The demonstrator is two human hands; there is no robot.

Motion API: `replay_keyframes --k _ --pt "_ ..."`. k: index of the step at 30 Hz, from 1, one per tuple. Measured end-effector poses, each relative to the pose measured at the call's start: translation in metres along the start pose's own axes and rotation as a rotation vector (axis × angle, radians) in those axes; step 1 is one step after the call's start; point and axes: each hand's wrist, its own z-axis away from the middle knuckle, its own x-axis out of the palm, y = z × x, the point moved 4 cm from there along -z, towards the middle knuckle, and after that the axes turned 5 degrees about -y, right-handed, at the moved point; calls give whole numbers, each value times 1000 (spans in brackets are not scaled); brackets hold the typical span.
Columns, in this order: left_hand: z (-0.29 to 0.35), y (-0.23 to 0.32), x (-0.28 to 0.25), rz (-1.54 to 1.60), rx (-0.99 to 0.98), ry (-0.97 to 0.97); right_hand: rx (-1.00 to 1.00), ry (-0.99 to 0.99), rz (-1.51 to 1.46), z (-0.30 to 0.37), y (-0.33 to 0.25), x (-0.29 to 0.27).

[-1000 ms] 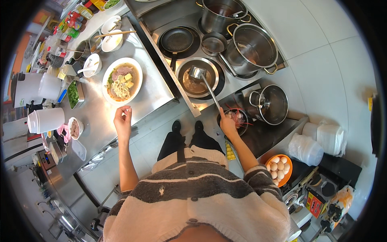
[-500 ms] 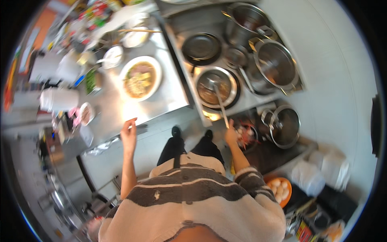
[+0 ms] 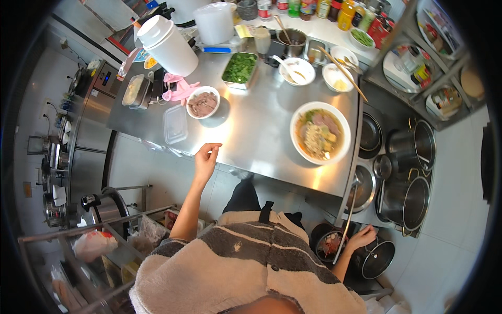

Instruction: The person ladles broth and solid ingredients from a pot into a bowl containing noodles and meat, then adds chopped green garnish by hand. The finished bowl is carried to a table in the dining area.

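My left hand (image 3: 206, 161) hangs at the front edge of the steel counter, its fingers loosely bent and holding nothing. Nearest to it are a white bowl of sliced meat (image 3: 203, 103) and a clear plastic lid (image 3: 175, 124). At the lower right, my right hand (image 3: 362, 238) is empty, fingers partly curled, just beside the handle of a long ladle (image 3: 347, 224). The ladle's head rests in a steel pan (image 3: 365, 189) on the stove. A large white bowl of noodle soup (image 3: 341, 150), topped with meat and greens, stands at the counter's right end.
A steel tray of chopped greens (image 3: 240, 69), white bowls (image 3: 296, 71) and long wooden chopsticks (image 3: 342, 73) lie further back. A tall white container (image 3: 167, 46) stands at back left. Deep pots (image 3: 410, 204) crowd the right; a lidded pot (image 3: 377, 260) sits below the right hand.
My right hand has let go of the ladle, which stays in the pan. My view has turned left toward the counter. My left hand is still empty near the counter edge.
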Motion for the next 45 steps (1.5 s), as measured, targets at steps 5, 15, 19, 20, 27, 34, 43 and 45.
replay_keyframes --k 5,15,19,20,27,34,43,45 --pt "-78 -67 -86 81 -58 124 -228 -207 -321 -38 -261 25" --pt "-170 -93 -120 182 -187 55 -581 -632 -741 -26 -568 110" --pt "-185 -74 -107 302 -149 -69 -647 -694 -755 -63 -635 200" --pt "-188 -69 -104 322 -129 -95 -607 -779 -730 -72 -650 228" --pt "-220 -49 -82 381 -87 -215 -905 -994 195 -73 -709 344" --pt "-258 -40 -67 365 -35 -256 -650 -1080 198 -62 -721 370" --pt "-281 -43 -53 291 -103 -335 -477 -1126 26 -53 -719 374" --pt "-281 -42 -53 328 -118 -338 -492 -1110 -24 -55 -716 368"
